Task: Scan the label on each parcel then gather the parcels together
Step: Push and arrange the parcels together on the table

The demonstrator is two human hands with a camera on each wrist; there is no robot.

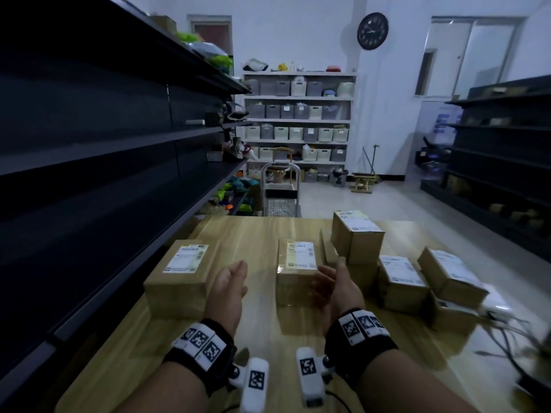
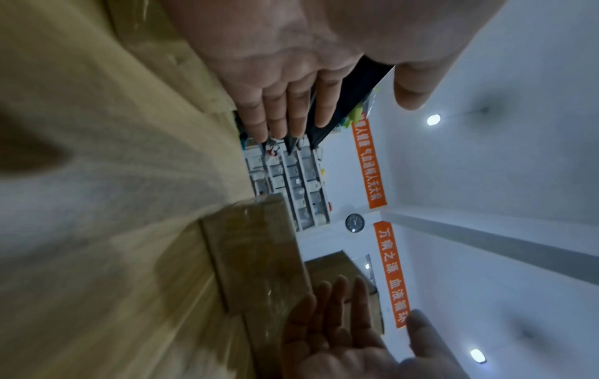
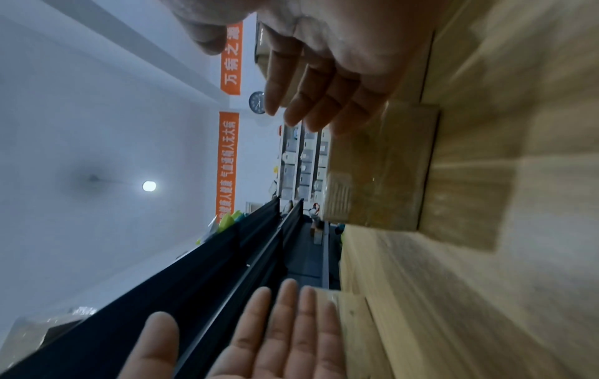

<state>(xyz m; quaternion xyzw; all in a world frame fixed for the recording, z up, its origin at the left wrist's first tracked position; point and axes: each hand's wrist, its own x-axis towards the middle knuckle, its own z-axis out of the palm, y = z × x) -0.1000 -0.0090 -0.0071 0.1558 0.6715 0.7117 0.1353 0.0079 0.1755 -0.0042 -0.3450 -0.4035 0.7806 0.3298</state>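
Several brown parcels with white labels lie on the wooden table [image 1: 262, 338]. A wide parcel [image 1: 182, 272] sits at the left and a smaller middle parcel [image 1: 298, 269] stands alone. The others are stacked in a group [image 1: 402, 275] at the right. My left hand [image 1: 235, 278] is open, palm inward, hovering between the wide parcel and the middle parcel. My right hand [image 1: 331, 275] is open close to the middle parcel's right side; contact is unclear. In the left wrist view the middle parcel [image 2: 256, 256] lies between both palms. Neither hand holds anything.
Dark shelving [image 1: 104, 144] runs along the table's left edge. A white device [image 1: 495, 307] with loose cables [image 1: 512, 338] lies by the stacked parcels at the right. A cart [image 1: 280, 192] stands beyond the table's far edge.
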